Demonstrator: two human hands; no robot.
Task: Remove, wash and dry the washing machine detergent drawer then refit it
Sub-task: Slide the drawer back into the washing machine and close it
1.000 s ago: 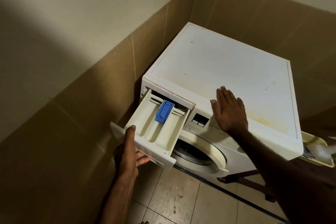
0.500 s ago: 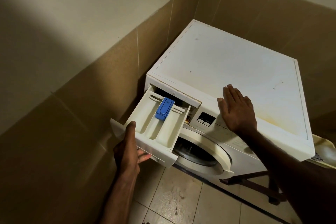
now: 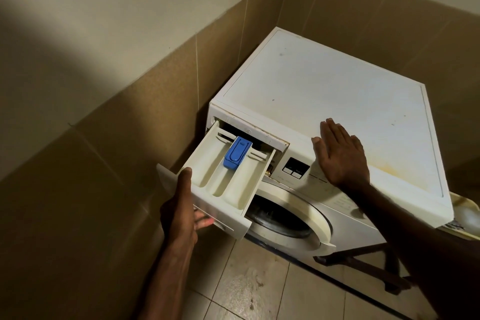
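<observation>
Gripping the cream plastic detergent drawer (image 3: 228,176) by its front panel, thumb above and fingers beneath, the left hand (image 3: 181,212) holds it extended. The right hand (image 3: 340,156) presses flat, fingers straight, on the white washing machine (image 3: 324,86). Forcing extraction without depressing the blue release tab (image 3: 237,152) beyond the thumb risks breaking the catch.

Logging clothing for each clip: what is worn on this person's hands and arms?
Nothing shows on either. The left hand and right hand are bare, with no gloves, rings or watch visible. Both forearms are uncovered as far as the frame's edge; no sleeve is in view. The dim light hides finer marks.
</observation>
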